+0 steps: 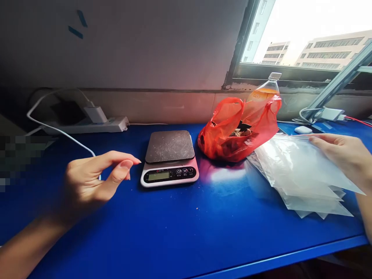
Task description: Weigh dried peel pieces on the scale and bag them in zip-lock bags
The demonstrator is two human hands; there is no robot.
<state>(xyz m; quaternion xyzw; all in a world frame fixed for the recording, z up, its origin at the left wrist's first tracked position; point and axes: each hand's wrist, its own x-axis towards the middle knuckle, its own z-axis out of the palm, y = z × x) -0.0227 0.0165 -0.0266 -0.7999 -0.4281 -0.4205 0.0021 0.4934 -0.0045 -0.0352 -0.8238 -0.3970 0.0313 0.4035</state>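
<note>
clear plastic bags (308, 166) lie fanned on table (174, 240), r of red bag (223, 145). our r hand (348, 153) grips top one's edge w/ fingers; l hand (90, 176) nr scale (170, 162): fingers pinched tog, nothing visible in them. prob early: we've one bag gripped, separation unclear.

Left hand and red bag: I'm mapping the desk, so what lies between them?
In the head view, the digital scale lies between the left hand and the red bag.

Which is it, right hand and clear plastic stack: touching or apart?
Touching. Head view: right hand pinches clear plastic stack at its edge, thumb on top.
</note>
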